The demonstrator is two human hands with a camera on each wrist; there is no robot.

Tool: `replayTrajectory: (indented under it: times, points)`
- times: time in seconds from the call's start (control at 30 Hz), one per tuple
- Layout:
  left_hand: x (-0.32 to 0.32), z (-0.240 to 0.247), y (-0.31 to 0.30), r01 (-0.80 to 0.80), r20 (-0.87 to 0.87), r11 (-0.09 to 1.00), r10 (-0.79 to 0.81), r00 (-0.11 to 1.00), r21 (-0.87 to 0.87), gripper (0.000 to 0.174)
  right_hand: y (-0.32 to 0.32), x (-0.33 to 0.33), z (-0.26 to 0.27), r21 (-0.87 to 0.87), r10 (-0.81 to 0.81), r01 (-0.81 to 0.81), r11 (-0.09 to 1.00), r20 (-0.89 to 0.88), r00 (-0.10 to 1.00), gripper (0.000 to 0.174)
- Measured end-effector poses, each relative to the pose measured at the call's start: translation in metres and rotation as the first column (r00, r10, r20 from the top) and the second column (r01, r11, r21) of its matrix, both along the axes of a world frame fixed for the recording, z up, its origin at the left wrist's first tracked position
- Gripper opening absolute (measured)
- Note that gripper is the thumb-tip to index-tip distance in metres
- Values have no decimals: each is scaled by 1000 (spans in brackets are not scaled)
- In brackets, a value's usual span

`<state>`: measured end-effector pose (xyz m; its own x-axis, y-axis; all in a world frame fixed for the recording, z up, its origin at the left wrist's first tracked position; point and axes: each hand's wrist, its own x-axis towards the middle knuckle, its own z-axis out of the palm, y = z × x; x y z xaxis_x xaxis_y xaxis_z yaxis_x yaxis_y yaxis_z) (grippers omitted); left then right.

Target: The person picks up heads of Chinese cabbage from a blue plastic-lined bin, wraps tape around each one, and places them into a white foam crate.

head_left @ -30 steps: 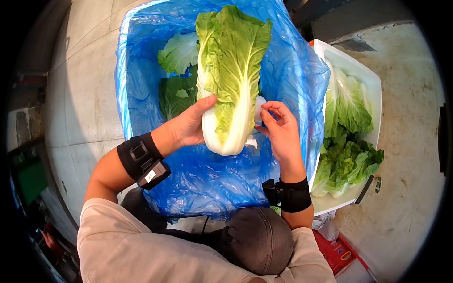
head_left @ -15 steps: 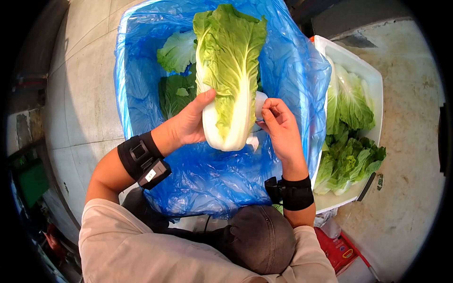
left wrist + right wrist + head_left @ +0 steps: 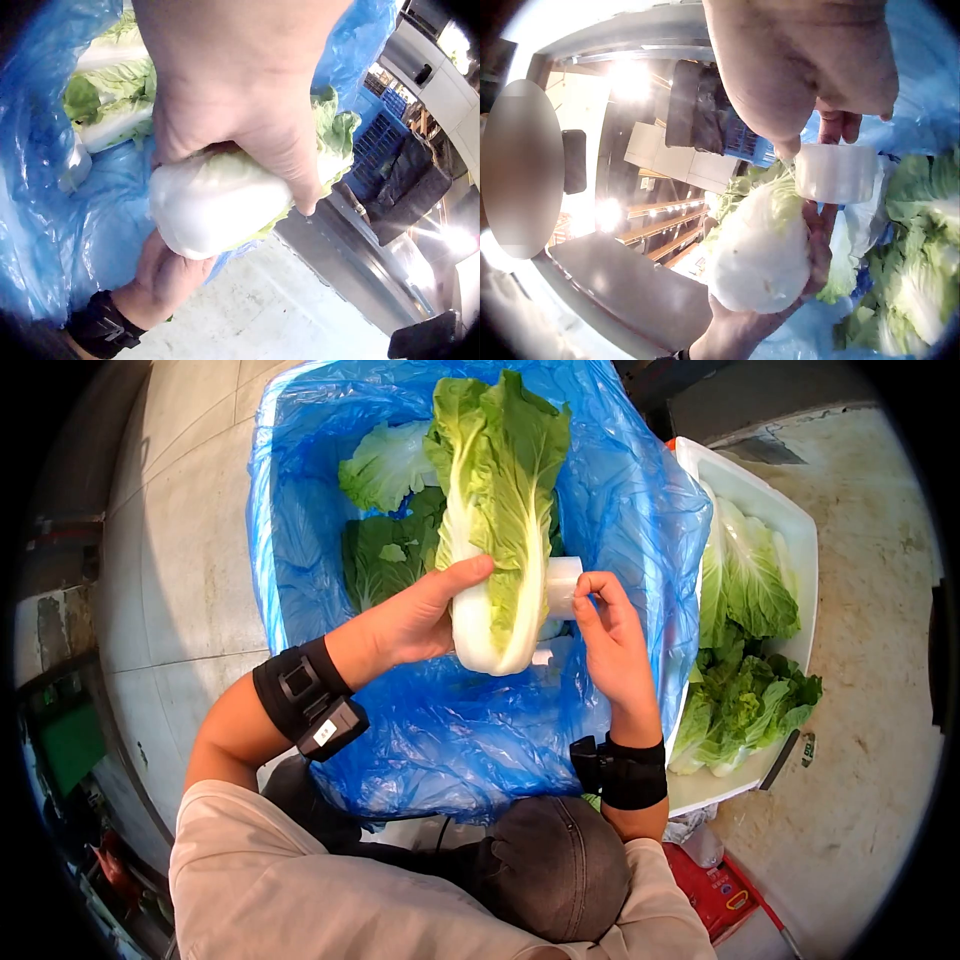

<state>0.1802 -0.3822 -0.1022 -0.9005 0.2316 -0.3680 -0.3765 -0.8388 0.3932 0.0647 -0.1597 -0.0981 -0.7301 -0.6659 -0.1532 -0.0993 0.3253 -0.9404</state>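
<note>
My left hand (image 3: pixel 415 615) grips a napa cabbage (image 3: pixel 500 540) near its white base, thumb across the front, leaves pointing away. The pale base (image 3: pixel 217 206) faces the left wrist camera. Just right of the cabbage sits a translucent white tape roll (image 3: pixel 563 585), seen from its side as a short cylinder (image 3: pixel 836 174) in the right wrist view. My right hand (image 3: pixel 612 645) has thumb and bent fingertips pinched together at the roll's right edge. Fingers of the left hand are partly hidden behind the cabbage and roll.
A blue plastic liner (image 3: pixel 420 735) covers the large bin beneath my hands, with cabbages (image 3: pixel 385 560) lying inside. At the right, a white foam box (image 3: pixel 808 560) holds more leafy cabbages (image 3: pixel 745 690). A red bag (image 3: pixel 705 890) lies near my right side.
The cabbage has shifted right and turned slightly, with the left hand holding it. More of the tape roll shows, and the right hand has moved a little right.
</note>
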Motion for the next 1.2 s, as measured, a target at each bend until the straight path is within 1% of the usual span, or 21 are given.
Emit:
replayTrajectory:
  times: [0.07, 0.13, 0.2, 0.27, 0.3, 0.4, 0.43, 0.5, 0.53, 0.57, 0.6, 0.63, 0.7, 0.73, 0.77, 0.8, 0.87, 0.9, 0.97, 1.1, 1.2]
  points:
    - [-1, -3, 0, 15, 6, 998, -15, 1000, -55, 79, 2, 0, 2, -63, -9, 14, 998, 84, 996, 11]
    - [-3, -1, 0, 26, 13, 993, -25, 1000, -111, 77, 4, -1, 5, -63, -4, 8, 998, 66, 998, 11]
    - [-4, 4, 2, -5, -4, 961, 4, 1000, -277, 73, 4, 0, 9, -65, 1, 2, 998, 48, 999, 10]
    - [-6, 5, 4, -22, -24, 945, 15, 1000, -325, 71, 4, 1, 13, -150, -7, 34, 988, 180, 984, 8]
    - [-6, 4, 5, -38, -43, 929, 24, 999, -369, 69, 3, 1, 14, -151, -6, 33, 988, 180, 984, 8]
    - [-9, 1, 7, -83, -52, 902, 68, 996, -423, 72, 3, 2, 17, -120, 8, 3, 993, 88, 996, 7]
    - [-9, -2, 10, -83, -52, 902, 67, 996, -423, 72, 3, 2, 18, -49, 44, -41, 998, 62, 997, 6]
    - [-9, -12, 16, -213, -148, 744, 154, 977, -634, 86, 1, 3, 21, 24, 82, -83, 996, 38, 996, 6]
    - [-8, -18, 17, -213, -147, 744, 154, 977, -633, 86, -2, 5, 24, 97, 133, -122, 988, -111, 985, 7]
    - [-6, -25, 17, -173, -108, 683, 137, 985, -710, 93, -6, 8, 26, 175, 192, -150, 973, -253, 948, 9]
    - [-5, -26, 18, -130, -66, 616, 126, 990, -777, 100, -9, 10, 28, 179, 195, -152, 972, -251, 948, 9]
    - [-3, -26, 18, -131, -63, 618, 130, 989, -775, 100, -13, 14, 30, 187, 183, -140, 972, -241, 953, 11]
    - [0, -24, 18, 37, 66, 636, 23, 998, -771, 105, -18, 17, 31, 195, 180, -136, 971, -229, 957, 14]
    - [0, -23, 18, 120, 129, 638, -31, 991, -761, 108, -20, 18, 31, 227, 189, -125, 966, -286, 939, 14]
    - [0, -23, 19, 177, 160, 653, -86, 983, -736, 97, -21, 18, 31, 257, 197, -111, 960, -342, 919, 14]
    - [1, -22, 19, 176, 161, 654, -83, 983, -735, 97, -22, 19, 32, 257, 201, -114, 960, -340, 919, 14]
    - [2, -21, 19, 209, 168, 765, -133, 977, -609, 97, -22, 19, 34, 243, 152, -70, 967, -337, 929, 14]
    - [2, -23, 19, 207, 167, 767, -131, 977, -608, 97, -23, 19, 36, 245, 155, -72, 967, -336, 929, 14]
    - [2, -27, 19, 178, 124, 839, -133, 983, -514, 109, -23, 20, 40, 247, 112, -20, 969, -366, 924, 13]
    - [1, -26, 19, 139, 94, 848, -105, 990, -512, 108, -24, 21, 47, 250, 106, -2, 968, -402, 910, 13]
    - [3, -25, 19, 140, 108, 791, -94, 990, -595, 97, -29, 24, 54, 270, 135, -24, 962, -400, 906, 12]
